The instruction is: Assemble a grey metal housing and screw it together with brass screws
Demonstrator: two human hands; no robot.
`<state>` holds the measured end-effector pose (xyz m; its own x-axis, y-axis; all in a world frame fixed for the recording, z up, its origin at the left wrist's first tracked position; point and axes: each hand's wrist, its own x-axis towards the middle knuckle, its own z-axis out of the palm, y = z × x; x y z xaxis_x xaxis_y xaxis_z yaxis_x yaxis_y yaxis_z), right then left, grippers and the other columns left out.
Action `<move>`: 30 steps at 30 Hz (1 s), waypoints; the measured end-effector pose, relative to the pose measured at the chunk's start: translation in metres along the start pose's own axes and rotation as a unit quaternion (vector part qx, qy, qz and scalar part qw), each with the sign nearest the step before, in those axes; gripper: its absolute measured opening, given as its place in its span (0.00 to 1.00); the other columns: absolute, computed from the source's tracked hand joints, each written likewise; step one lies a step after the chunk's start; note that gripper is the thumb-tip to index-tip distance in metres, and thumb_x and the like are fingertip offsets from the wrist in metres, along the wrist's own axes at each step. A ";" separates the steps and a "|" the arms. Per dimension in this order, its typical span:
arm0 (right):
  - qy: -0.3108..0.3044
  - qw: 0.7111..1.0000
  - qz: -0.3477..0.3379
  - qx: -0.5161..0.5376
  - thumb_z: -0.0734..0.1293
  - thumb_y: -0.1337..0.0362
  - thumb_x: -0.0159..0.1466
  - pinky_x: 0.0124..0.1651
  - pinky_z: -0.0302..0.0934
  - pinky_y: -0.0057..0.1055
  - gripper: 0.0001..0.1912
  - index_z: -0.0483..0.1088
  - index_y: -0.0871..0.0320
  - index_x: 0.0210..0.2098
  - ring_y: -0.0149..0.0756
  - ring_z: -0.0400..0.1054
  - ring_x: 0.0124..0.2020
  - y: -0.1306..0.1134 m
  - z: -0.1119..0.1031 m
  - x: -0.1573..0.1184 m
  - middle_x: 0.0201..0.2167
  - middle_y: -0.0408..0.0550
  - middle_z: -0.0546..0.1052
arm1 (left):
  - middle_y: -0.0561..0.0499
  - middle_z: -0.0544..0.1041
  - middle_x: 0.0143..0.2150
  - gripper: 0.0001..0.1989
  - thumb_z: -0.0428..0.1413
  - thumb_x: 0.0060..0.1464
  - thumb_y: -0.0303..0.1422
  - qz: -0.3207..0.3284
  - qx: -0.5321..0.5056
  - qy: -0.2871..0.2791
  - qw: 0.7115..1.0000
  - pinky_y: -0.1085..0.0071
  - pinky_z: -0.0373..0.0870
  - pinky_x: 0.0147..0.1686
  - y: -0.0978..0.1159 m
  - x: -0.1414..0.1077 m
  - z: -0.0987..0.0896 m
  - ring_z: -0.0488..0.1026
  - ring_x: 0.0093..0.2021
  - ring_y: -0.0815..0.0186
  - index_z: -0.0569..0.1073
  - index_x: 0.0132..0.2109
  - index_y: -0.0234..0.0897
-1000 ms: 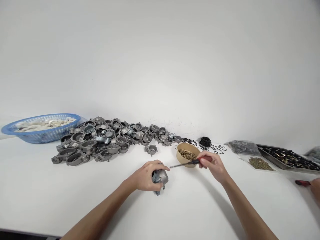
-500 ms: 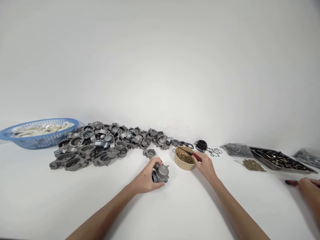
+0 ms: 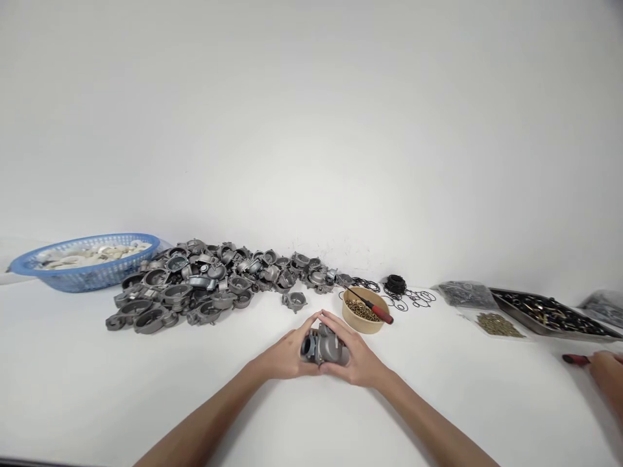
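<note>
A grey metal carburetor [image 3: 329, 347] is held between my two hands, low over the white table. My left hand [image 3: 287, 353] grips it from the left, beside its dark round opening. From the right, my right hand [image 3: 359, 358] wraps round its rounded bowl, and the fingertips of both hands meet above and below it. Just beyond my right hand, a screwdriver [image 3: 378, 311] with a red and black handle lies across a tan paper bowl [image 3: 363, 326] of small brass-coloured screws [image 3: 360, 309]. One loose grey metal bowl cover [image 3: 294, 300] lies behind my hands.
Grey metal castings [image 3: 175, 292] are heaped at the left, beside a blue basket [image 3: 102, 275] of whitish parts. Black rubber rings [image 3: 395, 285] lie behind the bowl. Rightward are bagged parts [image 3: 464, 295], brass pieces [image 3: 499, 324], a dark tray [image 3: 549, 324] and another person's hand [image 3: 606, 373] with a red-handled tool [image 3: 575, 359].
My right hand has let go of the screwdriver, leaving it across the paper bowl, and has moved left onto the carburetor. My left hand still holds the carburetor, which has turned slightly.
</note>
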<state>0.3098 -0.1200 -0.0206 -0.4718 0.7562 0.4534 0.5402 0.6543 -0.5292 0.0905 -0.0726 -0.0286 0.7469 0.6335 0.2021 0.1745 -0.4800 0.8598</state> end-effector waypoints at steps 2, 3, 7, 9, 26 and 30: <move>0.025 1.000 0.006 0.012 0.73 0.52 0.57 0.61 0.58 0.47 0.40 0.57 0.48 0.66 0.52 0.59 0.63 0.005 0.003 -0.002 0.65 0.56 0.62 | 0.43 0.72 0.55 0.52 0.63 0.50 0.41 -0.017 -0.006 -0.001 1.000 0.58 0.68 0.50 -0.004 0.001 0.001 0.71 0.51 0.54 0.39 0.72 0.44; 0.037 0.999 0.006 0.019 0.74 0.53 0.57 0.60 0.61 0.46 0.40 0.59 0.49 0.65 0.51 0.63 0.61 0.007 0.004 -0.003 0.62 0.56 0.66 | 0.43 0.73 0.54 0.52 0.63 0.51 0.41 -0.021 -0.011 -0.003 1.000 0.59 0.68 0.50 -0.004 0.002 0.001 0.72 0.50 0.55 0.38 0.72 0.44; 0.115 0.993 -0.004 0.021 0.77 0.56 0.52 0.52 0.68 0.42 0.40 0.63 0.50 0.61 0.48 0.70 0.52 0.006 -0.002 -0.001 0.54 0.53 0.74 | 0.40 0.67 0.61 0.57 0.64 0.49 0.42 -0.035 -0.003 -0.013 0.999 0.58 0.65 0.54 -0.001 0.000 -0.004 0.66 0.58 0.51 0.32 0.72 0.45; 0.204 0.979 0.004 0.008 0.76 0.58 0.52 0.49 0.69 0.40 0.37 0.64 0.52 0.59 0.47 0.70 0.52 0.005 -0.021 0.001 0.53 0.53 0.73 | 0.40 0.61 0.66 0.57 0.63 0.50 0.44 -0.063 0.026 -0.015 0.998 0.57 0.62 0.57 0.000 -0.002 -0.008 0.58 0.64 0.48 0.31 0.71 0.48; 0.447 0.703 0.484 -0.267 0.71 0.41 0.45 0.54 0.55 0.54 0.44 0.71 0.63 0.55 0.65 0.67 0.50 0.175 -0.201 -0.140 0.42 0.67 0.77 | 0.53 0.66 0.65 0.24 0.57 0.55 0.42 -0.036 0.156 -0.030 0.987 0.58 0.56 0.64 -0.016 -0.007 -0.014 0.59 0.66 0.53 0.69 0.60 0.53; 0.423 0.722 0.484 -0.257 0.70 0.40 0.46 0.56 0.52 0.53 0.47 0.69 0.63 0.58 0.62 0.66 0.49 0.175 -0.195 -0.138 0.43 0.66 0.77 | 0.53 0.66 0.65 0.23 0.57 0.56 0.42 -0.037 0.159 -0.032 0.986 0.59 0.56 0.64 -0.019 -0.008 -0.014 0.60 0.65 0.53 0.70 0.59 0.53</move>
<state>0.6049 -0.1084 -0.0361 0.7757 0.4514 0.4410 0.6223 -0.4309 -0.6535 0.0726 -0.0602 -0.0397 0.7613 0.6396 0.1064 0.4149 -0.6066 0.6782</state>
